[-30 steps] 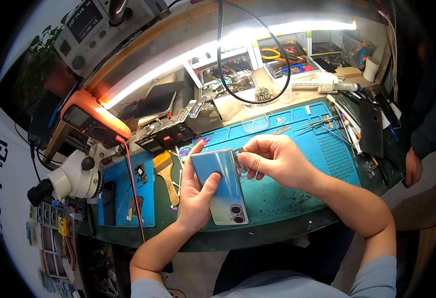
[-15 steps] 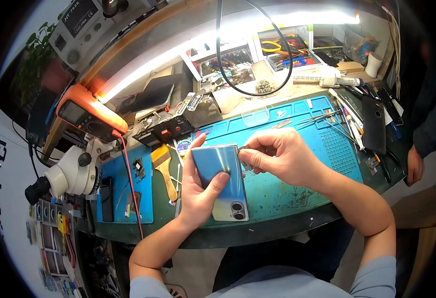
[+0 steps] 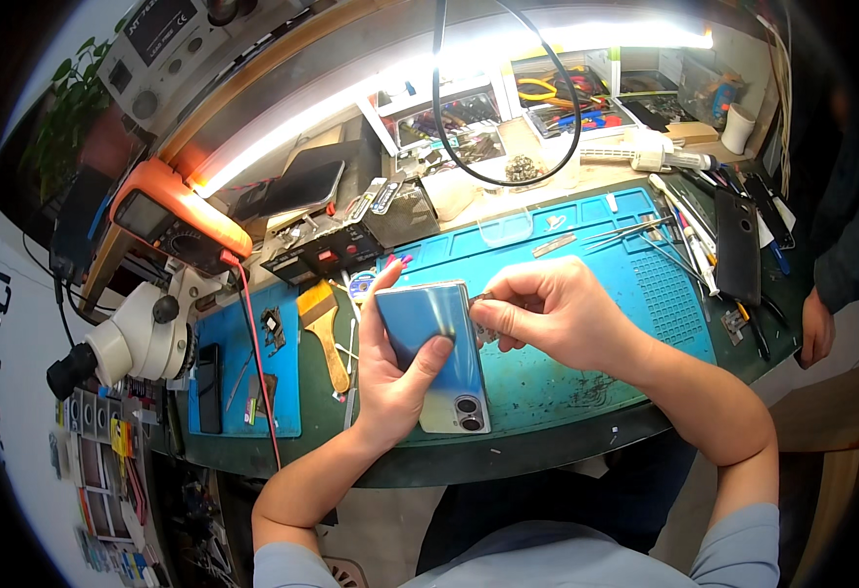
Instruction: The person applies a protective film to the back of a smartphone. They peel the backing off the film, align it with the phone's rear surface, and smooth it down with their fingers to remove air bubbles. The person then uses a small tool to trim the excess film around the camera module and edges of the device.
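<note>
A smartphone (image 3: 434, 328) with a glossy blue back and two round camera rings is tilted above the blue work mat (image 3: 596, 367). My left hand (image 3: 390, 382) is closed around it, thumb across the back and fingers along its left edge. At the phone's upper right edge, my right hand (image 3: 562, 309) pinches something small and dark between thumb and forefinger. Its shape is mostly covered by my fingers, and I cannot tell whether it sits in the edge gap or only touches it. The phone's screen side is turned away from me.
Left of the phone lie a wooden-handled brush (image 3: 324, 338) and a smaller blue mat (image 3: 287, 392). A white microscope (image 3: 145, 338) and orange multimeter (image 3: 180, 220) stand farther left. Tweezers (image 3: 620, 232) rest on the mat; tools crowd the right. Another person's hand (image 3: 818, 328) hangs at far right.
My right hand has shifted very slightly at the phone's edge, still pinching. The phone and my left hand keep nearly the same place.
</note>
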Demonstrator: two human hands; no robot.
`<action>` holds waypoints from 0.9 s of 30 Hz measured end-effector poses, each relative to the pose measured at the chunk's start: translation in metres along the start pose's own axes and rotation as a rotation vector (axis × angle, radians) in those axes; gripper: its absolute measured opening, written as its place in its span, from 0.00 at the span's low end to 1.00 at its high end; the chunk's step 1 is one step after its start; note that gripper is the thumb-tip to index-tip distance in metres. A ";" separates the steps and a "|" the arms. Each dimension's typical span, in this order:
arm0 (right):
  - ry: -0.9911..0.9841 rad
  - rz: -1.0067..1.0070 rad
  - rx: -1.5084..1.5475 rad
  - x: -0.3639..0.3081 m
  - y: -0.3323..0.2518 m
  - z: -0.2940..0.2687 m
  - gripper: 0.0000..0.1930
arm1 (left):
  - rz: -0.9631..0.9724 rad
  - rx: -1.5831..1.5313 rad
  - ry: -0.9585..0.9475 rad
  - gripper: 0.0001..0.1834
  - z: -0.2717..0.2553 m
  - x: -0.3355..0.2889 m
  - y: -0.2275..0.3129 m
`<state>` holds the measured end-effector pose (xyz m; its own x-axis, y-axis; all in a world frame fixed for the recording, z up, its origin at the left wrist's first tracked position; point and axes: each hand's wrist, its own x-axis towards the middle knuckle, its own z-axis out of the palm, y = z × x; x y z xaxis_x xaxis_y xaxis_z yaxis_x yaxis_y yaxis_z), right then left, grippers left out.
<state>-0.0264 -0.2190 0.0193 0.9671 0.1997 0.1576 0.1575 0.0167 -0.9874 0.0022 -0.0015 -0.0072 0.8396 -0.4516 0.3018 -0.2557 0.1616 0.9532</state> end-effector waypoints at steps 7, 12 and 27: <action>0.045 -0.147 -0.196 0.001 0.001 0.000 0.07 | -0.030 -0.074 -0.016 0.42 0.006 0.000 0.007; 0.022 -0.191 -0.314 0.003 -0.002 -0.006 0.08 | -0.050 -0.091 -0.054 0.43 0.007 0.003 0.010; -0.038 -0.070 -0.194 0.001 0.001 -0.005 0.09 | -0.038 0.008 -0.001 0.42 0.006 0.002 0.007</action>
<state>-0.0243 -0.2240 0.0183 0.9449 0.2412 0.2214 0.2631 -0.1567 -0.9520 -0.0006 -0.0069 0.0005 0.8485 -0.4580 0.2652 -0.2275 0.1368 0.9641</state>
